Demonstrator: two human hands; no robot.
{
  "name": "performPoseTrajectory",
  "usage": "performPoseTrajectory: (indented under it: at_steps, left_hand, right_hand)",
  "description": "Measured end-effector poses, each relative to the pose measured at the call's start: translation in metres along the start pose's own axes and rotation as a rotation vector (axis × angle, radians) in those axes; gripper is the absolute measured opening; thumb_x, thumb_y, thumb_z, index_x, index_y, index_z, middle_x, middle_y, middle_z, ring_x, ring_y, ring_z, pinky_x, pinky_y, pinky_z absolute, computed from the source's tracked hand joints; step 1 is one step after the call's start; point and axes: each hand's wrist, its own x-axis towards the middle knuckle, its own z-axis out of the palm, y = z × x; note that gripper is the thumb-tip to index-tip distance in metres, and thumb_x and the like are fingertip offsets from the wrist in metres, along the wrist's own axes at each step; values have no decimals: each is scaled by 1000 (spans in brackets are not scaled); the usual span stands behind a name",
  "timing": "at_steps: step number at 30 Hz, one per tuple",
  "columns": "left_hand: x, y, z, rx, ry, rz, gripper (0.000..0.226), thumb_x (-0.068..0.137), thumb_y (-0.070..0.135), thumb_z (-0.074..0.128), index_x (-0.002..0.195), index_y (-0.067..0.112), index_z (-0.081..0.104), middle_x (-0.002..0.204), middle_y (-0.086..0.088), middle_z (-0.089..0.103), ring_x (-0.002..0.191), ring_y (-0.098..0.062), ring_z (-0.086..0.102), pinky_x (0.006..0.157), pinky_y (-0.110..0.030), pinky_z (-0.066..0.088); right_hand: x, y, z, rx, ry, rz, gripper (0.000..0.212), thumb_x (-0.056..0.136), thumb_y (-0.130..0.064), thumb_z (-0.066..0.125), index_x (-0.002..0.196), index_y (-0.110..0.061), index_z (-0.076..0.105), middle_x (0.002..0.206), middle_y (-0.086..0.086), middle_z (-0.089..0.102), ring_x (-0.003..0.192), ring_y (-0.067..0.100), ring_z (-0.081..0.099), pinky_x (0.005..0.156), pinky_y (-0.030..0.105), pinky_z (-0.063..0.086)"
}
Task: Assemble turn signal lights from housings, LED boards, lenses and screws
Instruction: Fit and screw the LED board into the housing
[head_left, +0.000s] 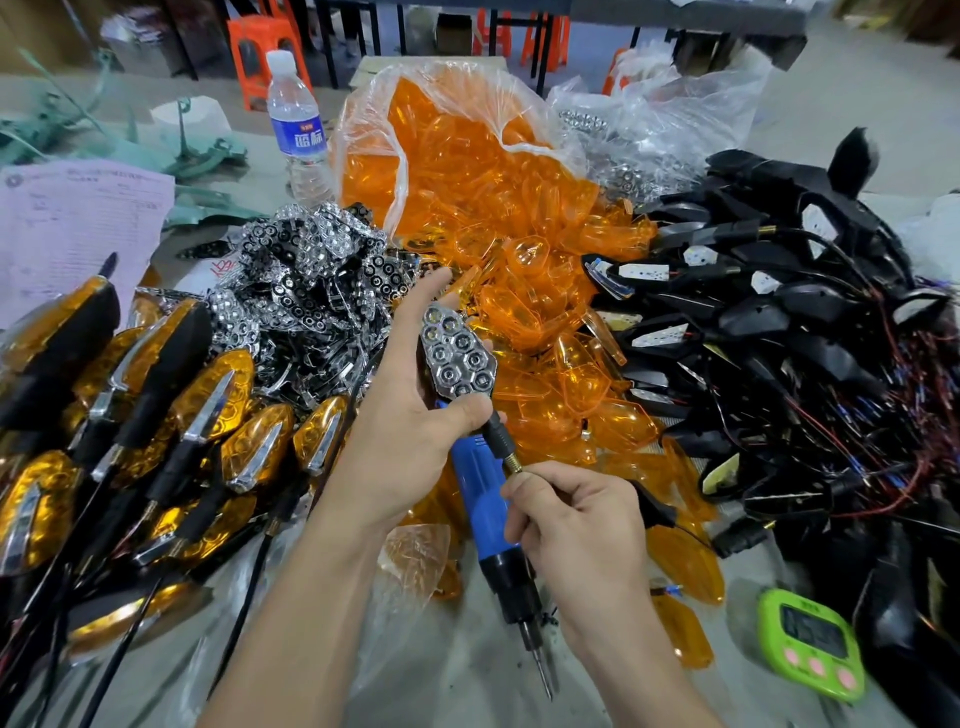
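We hold one half-built light (460, 358) just in front of the heap of orange lenses (519, 291), chrome face up. Our left hand (410, 415) is wrapped round its black body, thumb across the neck. Our right hand (582, 519) pinches the thin stem (498, 441) near its brass end, so both hands are clamped on the same piece.

It looks light and stiff, a hard plastic shell. The shiny face would likely scratch or smudge, so we judge the black sides and the stem the better places to hold. The lenses look thin, slick and easy to crack, best taken by the edges.

Counting: one light in hand, one blue screwdriver (480, 493) under our hands, nearer us than the lenses; we cannot tell whether it is held. There is one water bottle (298, 130) left of the lens heap and one green timer (810, 639) on the bench (467, 665) to its right, close to us. The chrome reflectors (306, 275) and finished lights (156, 405) to the left, the wired black housings (779, 322) to the right, and the lenses themselves are too many to count.
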Motion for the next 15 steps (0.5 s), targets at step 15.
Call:
performPoseTrajectory:
  at_steps: [15]
  left_hand:
    - [2,8,-5,27,-55,-59,75,80,-6,63,135,44,50,141,18,58,127,-17,64,85,-56,63]
  right_hand:
    - [-9,-7,1,68,38,14,31,93,-4,65,68,-16,76,56,14,64,40,15,43,43,30,38]
